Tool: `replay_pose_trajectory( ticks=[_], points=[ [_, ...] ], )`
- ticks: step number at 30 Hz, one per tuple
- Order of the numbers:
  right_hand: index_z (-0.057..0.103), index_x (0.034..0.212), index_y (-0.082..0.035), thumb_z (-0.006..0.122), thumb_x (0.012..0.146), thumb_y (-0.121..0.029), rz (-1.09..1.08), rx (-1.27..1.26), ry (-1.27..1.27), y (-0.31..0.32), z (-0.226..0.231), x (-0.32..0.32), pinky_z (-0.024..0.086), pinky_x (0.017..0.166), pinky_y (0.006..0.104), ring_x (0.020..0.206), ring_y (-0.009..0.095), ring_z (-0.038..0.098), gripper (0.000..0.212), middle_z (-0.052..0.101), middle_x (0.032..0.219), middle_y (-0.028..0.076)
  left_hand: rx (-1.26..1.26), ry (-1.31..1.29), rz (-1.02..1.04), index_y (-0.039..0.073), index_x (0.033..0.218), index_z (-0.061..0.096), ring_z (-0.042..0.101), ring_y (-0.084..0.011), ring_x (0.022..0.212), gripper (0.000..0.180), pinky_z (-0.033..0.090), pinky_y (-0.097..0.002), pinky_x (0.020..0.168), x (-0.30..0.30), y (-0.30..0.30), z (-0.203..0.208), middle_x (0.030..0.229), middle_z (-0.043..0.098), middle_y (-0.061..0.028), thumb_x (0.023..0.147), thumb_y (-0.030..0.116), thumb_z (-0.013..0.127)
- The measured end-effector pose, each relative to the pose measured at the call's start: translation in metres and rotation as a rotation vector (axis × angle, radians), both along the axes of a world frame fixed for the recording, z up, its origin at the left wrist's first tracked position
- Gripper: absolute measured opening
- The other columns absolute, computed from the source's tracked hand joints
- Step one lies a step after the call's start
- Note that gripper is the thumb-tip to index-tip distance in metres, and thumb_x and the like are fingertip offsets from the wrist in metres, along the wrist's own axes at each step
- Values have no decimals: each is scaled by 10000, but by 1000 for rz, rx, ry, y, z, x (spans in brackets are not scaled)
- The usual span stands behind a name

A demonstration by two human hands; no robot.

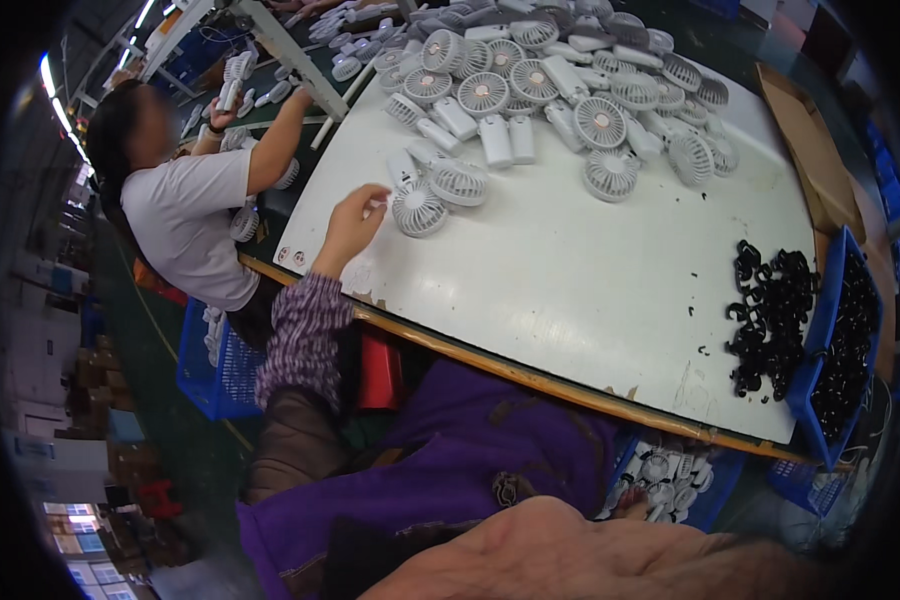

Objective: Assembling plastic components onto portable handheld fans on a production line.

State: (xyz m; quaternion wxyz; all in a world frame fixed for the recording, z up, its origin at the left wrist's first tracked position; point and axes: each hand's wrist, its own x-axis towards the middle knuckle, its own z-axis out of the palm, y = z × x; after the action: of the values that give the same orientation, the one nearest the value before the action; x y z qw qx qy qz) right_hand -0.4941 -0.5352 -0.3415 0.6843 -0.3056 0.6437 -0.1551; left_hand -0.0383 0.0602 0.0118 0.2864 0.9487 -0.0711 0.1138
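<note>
My left hand (355,228), coming from a patterned purple sleeve, is over the left part of the white table. Its fingers are loosely bent and apart, with nothing visible in them. Just right of the fingertips lies a white handheld fan (418,208), its round grille facing up. A second white fan (457,183) rests against it. At the lower edge, very close to the camera, a large patch of bare skin looks like the back of my right hand (580,550). Its fingers are out of sight, so I cannot tell what they hold.
White fans (483,93) are heaped along the table's far side. Small black parts (770,320) lie at right beside a blue tray (828,350) of them. A cardboard piece (805,150) borders the far right. A blue crate (715,490) holds fans below. A co-worker (185,190) sits at left.
</note>
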Motion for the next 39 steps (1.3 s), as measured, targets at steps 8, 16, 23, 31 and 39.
replay_pose_trajectory(
  ticks=[8,16,23,31,39],
  points=[
    [550,1179,21,542,893,-270,242,-265,56,23,105,91,479,811,339,975,255,583,409,596,1102,131,707,-200,-322,215,1192,544,483,-266,1152,504,429,-427,885,74,2,-9,1242,523,-82,721,78,659],
    [596,1056,-33,534,903,-300,75,-445,-80,-12,147,72,436,716,283,836,146,525,314,590,971,34,370,541,-336,16,1027,544,577,-345,930,519,458,-368,811,-11,22,3,980,601,-197,647,318,726],
    [590,1063,8,533,913,-171,282,-835,-479,99,347,230,434,604,210,664,80,511,241,554,783,17,-258,162,-388,26,1026,521,643,-358,824,477,515,-380,688,-62,-114,-7,883,641,-192,693,253,776],
    [554,1181,6,721,759,-189,989,-1238,-822,179,386,305,461,706,260,786,166,579,493,585,907,93,-570,167,-714,24,1059,509,654,-262,786,506,511,-334,652,-101,-253,-35,911,649,-148,686,220,790],
    [605,1076,27,627,872,-186,990,-695,-711,154,352,323,487,745,263,852,115,590,296,653,934,80,-721,488,-536,-26,806,614,605,-137,574,339,490,-270,562,-104,-262,-47,670,627,-58,820,305,688]
  ],
)
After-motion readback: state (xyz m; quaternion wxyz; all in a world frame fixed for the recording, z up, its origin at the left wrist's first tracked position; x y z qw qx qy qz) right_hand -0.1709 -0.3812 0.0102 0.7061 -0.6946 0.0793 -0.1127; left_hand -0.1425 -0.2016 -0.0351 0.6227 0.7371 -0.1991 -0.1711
